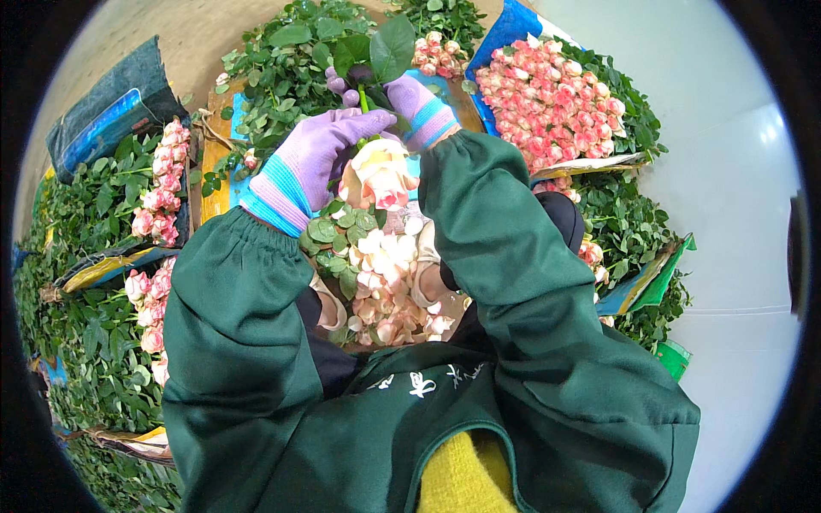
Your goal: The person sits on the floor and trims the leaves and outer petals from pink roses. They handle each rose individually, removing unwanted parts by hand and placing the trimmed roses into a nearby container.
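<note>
Both my hands wear purple gloves with blue-striped cuffs. A single pale peach-pink rose (380, 174) hangs head down between them, its green stem (363, 99) rising away from me. My left hand (337, 134) grips that stem just above the bloom, its thumb lying across it. Farther up, my right hand (410, 102) reaches round the stem from the right, partly hidden behind large green leaves (392, 48). Its curled fingertips show left of the stem. Beneath the bloom, loose petals (391, 314) and cut leaves (337, 237) lie in a heap between my feet.
Leafy rose stems (282, 70) lie ahead on a wooden surface (215, 154) with blue patches. A large wrapped rose bundle (551, 102) stands at the right front. Several more bundles (102, 320) line my left, with sheet dividers (115, 115). Others (632, 224) flank my right knee.
</note>
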